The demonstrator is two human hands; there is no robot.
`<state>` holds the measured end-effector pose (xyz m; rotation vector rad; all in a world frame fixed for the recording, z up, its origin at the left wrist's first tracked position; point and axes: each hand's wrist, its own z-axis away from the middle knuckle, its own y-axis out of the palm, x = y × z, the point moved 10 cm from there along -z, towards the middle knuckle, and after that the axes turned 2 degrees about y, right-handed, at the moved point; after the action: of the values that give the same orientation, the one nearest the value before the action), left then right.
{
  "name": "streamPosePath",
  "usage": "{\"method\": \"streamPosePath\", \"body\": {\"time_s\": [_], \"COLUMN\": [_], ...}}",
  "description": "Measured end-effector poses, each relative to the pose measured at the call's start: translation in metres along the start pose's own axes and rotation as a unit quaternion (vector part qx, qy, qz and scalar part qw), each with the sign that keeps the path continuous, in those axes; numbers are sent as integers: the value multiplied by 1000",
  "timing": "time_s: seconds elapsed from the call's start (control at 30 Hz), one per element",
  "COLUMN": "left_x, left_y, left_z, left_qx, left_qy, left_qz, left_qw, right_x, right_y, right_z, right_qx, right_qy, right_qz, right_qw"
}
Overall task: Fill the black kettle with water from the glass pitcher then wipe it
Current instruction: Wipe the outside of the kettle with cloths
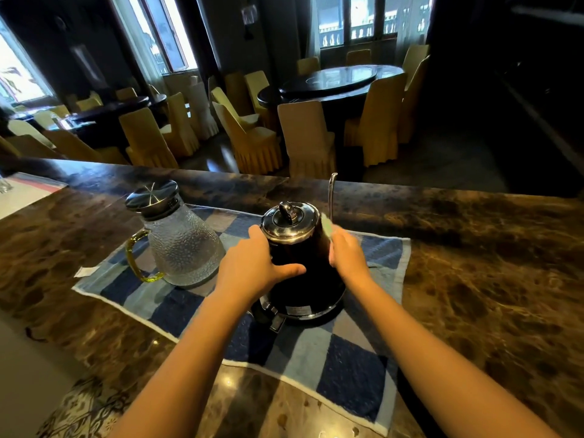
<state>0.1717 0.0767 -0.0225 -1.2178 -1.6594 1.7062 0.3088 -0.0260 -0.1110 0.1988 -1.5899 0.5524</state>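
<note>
The black kettle [300, 263] stands upright on its base on a blue checked towel [347, 358], its shiny lid [289, 220] closed. My left hand [252, 263] grips the kettle's left side, thumb across the front. My right hand [346, 252] presses a pale green cloth [327, 230] against the kettle's right side; its fingers are hidden behind the body. The glass pitcher [181, 245], with a metal lid and a yellow-green handle, stands on the towel to the left, untouched.
A thin curved metal spout [331, 194] rises just behind the kettle. The brown marble counter [474, 279] has a raised back ledge. A striped cloth [28, 191] lies at the far left. Chairs and round tables fill the room beyond.
</note>
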Motion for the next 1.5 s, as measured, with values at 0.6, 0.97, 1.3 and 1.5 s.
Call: {"method": "streamPosePath", "body": {"time_s": [0.6, 0.97, 1.3, 1.5], "left_x": [2, 9, -71, -98], "left_y": [2, 21, -63, -34], "left_z": [1, -4, 30, 36], "left_qx": [20, 142, -53, 70], "left_qy": [-11, 42, 327, 380], "left_qz": [-11, 165, 309, 406], "left_qw": [1000, 975, 892, 829], "right_x": [3, -19, 82, 112], "right_y": [-15, -35, -45, -81], "right_z": [20, 65, 80, 115], "right_qx": [-129, -155, 21, -50], "right_qy": [-14, 96, 45, -78], "right_qz": [-86, -374, -486, -275], "right_qw": [988, 909, 872, 957]}}
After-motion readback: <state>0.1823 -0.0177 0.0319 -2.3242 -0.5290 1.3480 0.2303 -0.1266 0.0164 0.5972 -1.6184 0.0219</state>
